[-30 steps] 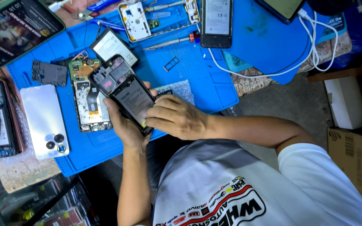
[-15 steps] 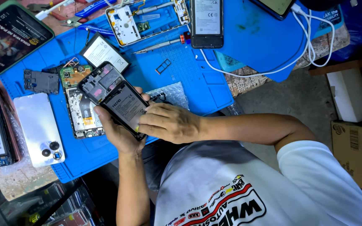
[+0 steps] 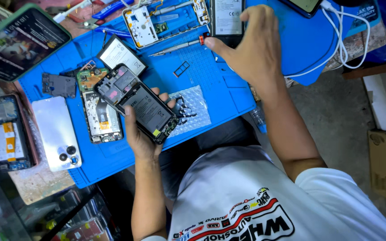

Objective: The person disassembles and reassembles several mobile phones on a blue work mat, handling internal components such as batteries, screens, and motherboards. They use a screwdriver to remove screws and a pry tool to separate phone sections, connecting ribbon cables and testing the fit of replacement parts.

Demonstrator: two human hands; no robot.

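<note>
— Since its back cover is off, how does the opened phone [image 3: 137, 103] handle?

— I judge it light and stiff along its frame, but fragile: the battery and the bare boards at its upper end lie exposed, so the fingers belong on the long side edges, not on the open face. That is how the left hand [image 3: 143, 136] has it, closed around the lower half from beneath, with fingertips curling over the right edge.

— Which way does it point?

— Its long axis runs on a diagonal, the camera end toward the far left, the bottom end toward the near right, close to the person's body. The open side faces up. It is held just above the blue mat [image 3: 211, 85] that covers the table.

— And the other hand?

— The right hand [image 3: 249, 47] is stretched to the far side, fingers spread and gripping nothing. Its thumb tip touches, or nearly touches, the red end of a slim screwdriver [image 3: 177, 46] lying on the mat; I cannot tell which.

— What lies around?

— Just left of the held phone lies another stripped phone frame [image 3: 97, 114], and left of that a white back cover [image 3: 56, 131]. A loose battery [image 3: 120, 54] sits farther up, a small card tray [image 3: 182, 69] lies below the screwdriver, and a scrap of bubble wrap [image 3: 197, 107] lies to the right. A white cable [image 3: 340, 44] loops at the far right.
</note>
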